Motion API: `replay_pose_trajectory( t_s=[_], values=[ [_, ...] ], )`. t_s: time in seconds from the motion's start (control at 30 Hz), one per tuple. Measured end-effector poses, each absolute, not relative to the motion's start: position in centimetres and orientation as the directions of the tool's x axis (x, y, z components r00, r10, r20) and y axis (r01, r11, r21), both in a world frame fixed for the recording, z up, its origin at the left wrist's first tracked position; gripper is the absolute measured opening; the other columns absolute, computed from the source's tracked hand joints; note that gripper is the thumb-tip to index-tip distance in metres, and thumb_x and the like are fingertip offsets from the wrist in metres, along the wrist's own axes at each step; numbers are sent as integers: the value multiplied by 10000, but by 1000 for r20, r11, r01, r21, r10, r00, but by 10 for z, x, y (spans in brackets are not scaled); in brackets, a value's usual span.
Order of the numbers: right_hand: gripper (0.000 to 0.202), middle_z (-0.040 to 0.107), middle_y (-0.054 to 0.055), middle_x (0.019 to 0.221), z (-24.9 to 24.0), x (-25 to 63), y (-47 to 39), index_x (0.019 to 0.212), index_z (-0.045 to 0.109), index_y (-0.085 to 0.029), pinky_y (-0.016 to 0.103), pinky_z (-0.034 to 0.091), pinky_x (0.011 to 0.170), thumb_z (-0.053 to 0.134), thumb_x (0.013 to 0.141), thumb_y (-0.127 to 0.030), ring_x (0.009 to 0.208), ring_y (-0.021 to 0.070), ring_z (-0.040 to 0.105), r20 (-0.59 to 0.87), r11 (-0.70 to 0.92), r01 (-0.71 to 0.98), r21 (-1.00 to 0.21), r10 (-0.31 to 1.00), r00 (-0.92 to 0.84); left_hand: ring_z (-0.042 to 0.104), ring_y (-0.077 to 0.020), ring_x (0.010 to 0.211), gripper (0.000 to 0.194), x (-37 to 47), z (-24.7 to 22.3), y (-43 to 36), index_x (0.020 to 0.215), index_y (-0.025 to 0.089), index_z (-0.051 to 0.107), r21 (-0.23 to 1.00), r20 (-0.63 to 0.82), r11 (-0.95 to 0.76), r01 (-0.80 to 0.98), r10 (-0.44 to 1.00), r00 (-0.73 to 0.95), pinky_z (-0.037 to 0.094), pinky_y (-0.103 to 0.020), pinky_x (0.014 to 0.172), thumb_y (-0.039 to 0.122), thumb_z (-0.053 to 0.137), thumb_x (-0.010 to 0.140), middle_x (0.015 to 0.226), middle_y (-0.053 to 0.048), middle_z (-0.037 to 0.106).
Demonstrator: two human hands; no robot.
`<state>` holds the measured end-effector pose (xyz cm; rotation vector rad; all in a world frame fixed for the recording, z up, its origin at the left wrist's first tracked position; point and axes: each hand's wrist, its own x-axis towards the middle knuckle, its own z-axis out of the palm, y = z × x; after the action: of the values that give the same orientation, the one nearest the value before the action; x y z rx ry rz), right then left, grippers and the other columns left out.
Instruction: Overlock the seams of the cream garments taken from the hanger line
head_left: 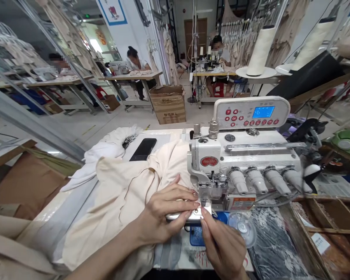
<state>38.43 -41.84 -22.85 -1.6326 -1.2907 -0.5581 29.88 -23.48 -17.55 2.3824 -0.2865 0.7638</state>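
Observation:
A white overlock sewing machine [251, 155] stands in front of me, its needle area low on its left side. My left hand [166, 210] lies stretched over the metal plate beside the presser foot, fingers pointing right and the thumb lower at the plate's edge. Cream fabric [134, 186] spreads left of and behind this hand. Close to the left fingertips, my right hand [223, 243] has thumb and index finger pinched together at the plate's right end. Whatever sits between those fingertips is too small to make out.
A black phone [143, 149] and white cloth [107, 149] lie behind the cream fabric. Right of my hands are a clear plastic dish [242, 229] and a wooden compartment tray [317, 229]. Thread cones [259, 50] stand behind the machine. A cardboard box [168, 105] and several seated people are farther back.

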Motion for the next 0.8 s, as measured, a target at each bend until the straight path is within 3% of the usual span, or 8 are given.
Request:
replay_pose_trajectory(
  t_s=[0.13, 0.3, 0.4, 0.5, 0.57, 0.63, 0.7, 0.8],
  values=[
    [656, 822, 76, 876, -237, 392, -422, 1614, 325, -149, 241, 602, 594, 524, 1002, -26, 642, 159, 771, 809, -3, 937, -349, 505, 303, 733, -203, 920, 204, 322, -172, -219, 962, 212, 788, 497, 570, -798, -342, 2, 822, 593, -360, 881, 147, 611, 882, 944, -67, 791],
    [647, 830, 37, 953, -249, 394, -434, 1569, 433, -214, 227, 646, 697, 602, 966, -52, 732, 164, 800, 786, 20, 932, -362, 544, 294, 716, -225, 860, 206, 368, -172, -190, 698, 193, 749, 535, 600, -800, -270, 135, 788, 588, -438, 907, 151, 580, 809, 840, -61, 775],
    [379, 833, 23, 892, -255, 390, -438, 1369, 656, -244, 212, 650, 662, 610, 1002, -158, 676, 180, 800, 802, -43, 881, -472, 395, 449, 728, -244, 901, 216, 359, -179, -194, 780, 199, 765, 534, 638, -807, -253, 189, 746, 576, -482, 934, 122, 564, 797, 872, -61, 787],
    [283, 816, 44, 780, -260, 385, -432, 1294, 665, -160, 185, 619, 554, 570, 1028, -170, 558, 172, 769, 716, -168, 756, -633, 245, 654, 729, -230, 937, 276, 320, -191, -214, 915, 219, 756, 491, 713, -822, -287, 191, 675, 514, -522, 1047, 72, 544, 815, 909, -43, 791],
    [313, 797, 50, 739, -262, 383, -424, 1311, 633, -115, 194, 594, 512, 565, 1025, -222, 498, 162, 732, 646, -246, 693, -678, 250, 721, 719, -232, 1000, 300, 297, -198, -227, 963, 225, 737, 467, 752, -836, -289, 203, 627, 463, -542, 1105, 54, 536, 821, 947, -44, 788],
    [398, 766, 38, 694, -265, 381, -417, 1329, 609, -90, 230, 560, 470, 551, 1000, -306, 447, 165, 681, 614, -342, 691, -637, 318, 723, 699, -244, 1083, 314, 283, -201, -236, 992, 229, 726, 426, 770, -867, -258, 197, 607, 403, -568, 1161, 48, 526, 831, 967, -45, 783],
    [422, 724, 29, 631, -268, 381, -413, 1278, 633, -72, 268, 509, 431, 512, 981, -346, 417, 186, 644, 637, -421, 755, -502, 411, 652, 656, -259, 1205, 348, 274, -204, -241, 1068, 240, 721, 328, 791, -921, -210, 146, 594, 367, -569, 1196, 53, 527, 849, 1092, -63, 767],
    [340, 686, 43, 594, -270, 383, -411, 997, 723, -119, 271, 470, 463, 461, 1008, -335, 459, 196, 650, 708, -446, 831, -333, 464, 533, 502, -338, 1416, 443, 251, -220, -248, 1340, 300, 628, 197, 813, -978, -62, 128, 568, 360, -603, 1202, 230, 637, 902, 1436, -118, 605]
  ],
)
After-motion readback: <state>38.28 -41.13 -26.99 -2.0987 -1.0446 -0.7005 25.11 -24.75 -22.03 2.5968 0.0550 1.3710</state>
